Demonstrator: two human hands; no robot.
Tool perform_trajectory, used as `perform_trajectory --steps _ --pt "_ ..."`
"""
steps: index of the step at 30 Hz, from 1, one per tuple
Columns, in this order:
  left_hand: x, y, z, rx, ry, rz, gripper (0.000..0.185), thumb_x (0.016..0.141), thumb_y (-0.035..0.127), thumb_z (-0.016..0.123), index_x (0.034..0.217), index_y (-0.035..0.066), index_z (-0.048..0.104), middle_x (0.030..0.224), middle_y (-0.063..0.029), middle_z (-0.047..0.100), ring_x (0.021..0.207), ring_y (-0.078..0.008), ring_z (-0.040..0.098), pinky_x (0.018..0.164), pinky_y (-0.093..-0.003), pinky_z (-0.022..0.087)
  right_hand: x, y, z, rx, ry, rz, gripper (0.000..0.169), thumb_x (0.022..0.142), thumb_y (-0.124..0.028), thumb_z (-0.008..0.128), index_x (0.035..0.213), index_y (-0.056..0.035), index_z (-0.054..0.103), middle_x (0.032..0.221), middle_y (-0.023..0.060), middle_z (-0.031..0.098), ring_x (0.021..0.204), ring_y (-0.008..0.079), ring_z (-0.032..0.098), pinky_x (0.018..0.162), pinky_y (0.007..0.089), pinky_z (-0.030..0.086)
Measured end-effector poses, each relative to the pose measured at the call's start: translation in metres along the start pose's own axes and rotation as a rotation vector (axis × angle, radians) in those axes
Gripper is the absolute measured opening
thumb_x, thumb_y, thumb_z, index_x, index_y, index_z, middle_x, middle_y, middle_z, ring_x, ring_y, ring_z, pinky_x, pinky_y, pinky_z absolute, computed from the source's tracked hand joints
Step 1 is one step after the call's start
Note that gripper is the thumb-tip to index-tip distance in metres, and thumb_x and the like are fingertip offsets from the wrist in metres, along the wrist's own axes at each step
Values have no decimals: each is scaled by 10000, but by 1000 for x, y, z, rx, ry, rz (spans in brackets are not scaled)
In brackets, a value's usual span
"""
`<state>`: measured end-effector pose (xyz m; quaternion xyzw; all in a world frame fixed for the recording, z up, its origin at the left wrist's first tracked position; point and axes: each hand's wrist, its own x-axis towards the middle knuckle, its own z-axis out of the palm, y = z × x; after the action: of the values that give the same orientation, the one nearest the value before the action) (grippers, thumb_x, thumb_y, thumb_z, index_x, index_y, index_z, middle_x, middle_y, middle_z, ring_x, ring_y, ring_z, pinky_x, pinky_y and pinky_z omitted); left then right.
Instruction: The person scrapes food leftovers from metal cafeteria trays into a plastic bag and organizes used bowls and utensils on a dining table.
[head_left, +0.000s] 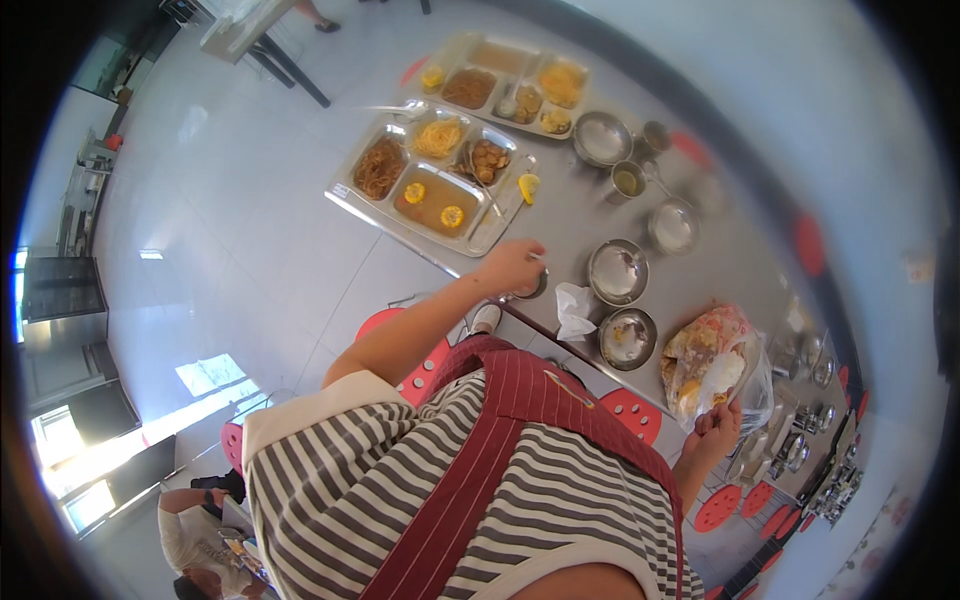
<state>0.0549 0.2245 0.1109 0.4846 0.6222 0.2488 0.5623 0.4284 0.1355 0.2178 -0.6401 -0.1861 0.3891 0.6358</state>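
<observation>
My left hand (513, 264) curls over a small steel cup (537, 288) at the near table edge; its fingers partly hide the cup, and a small pale thing shows at the fingertips. Beside it lie a crumpled white napkin (573, 312) and two steel bowls (618, 271), (628, 339) with food residue. My right hand (716, 429) pinches the near edge of a clear plastic bag (701, 360) full of mixed food scraps. Left of these, a steel compartment tray (459, 241) holds brown noodles, yellow shreds, meat pieces and soup with corn. A lemon wedge (529, 187) rests on its right side.
Another filled tray (491, 51) stands behind. More steel bowls (603, 139), (673, 225) and a cup of liquid (627, 182) stand on the steel table (559, 217). Red stools (634, 412) flank it. Further tableware lies at the right. A seated person (199, 540) is at lower left.
</observation>
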Motion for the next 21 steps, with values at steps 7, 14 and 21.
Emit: perform_trajectory --steps 7,14,21 --pt "15 -28 -63 341 343 -160 285 706 302 530 815 61 636 814 -133 623 758 -280 599 686 -370 474 -13 2 21 -110 -142 -141 324 775 -12 437 1093 12 493 602 -23 397 397 38 248 358 176 183" --pt "43 -6 -35 447 309 -231 366 708 369 507 799 39 637 808 -155 616 780 -293 590 702 -379 463 -21 -7 24 -108 -42 -57 317 784 -16 431 1094 3 497 606 -27 404 398 35 246 358 174 182" --pt "23 -18 -69 352 545 -21 239 730 277 504 794 79 621 790 -138 609 760 -307 577 669 -395 461 -28 -14 10 -86 3 -14 319 792 -18 419 1102 -6 493 609 -26 406 397 36 253 365 174 195"
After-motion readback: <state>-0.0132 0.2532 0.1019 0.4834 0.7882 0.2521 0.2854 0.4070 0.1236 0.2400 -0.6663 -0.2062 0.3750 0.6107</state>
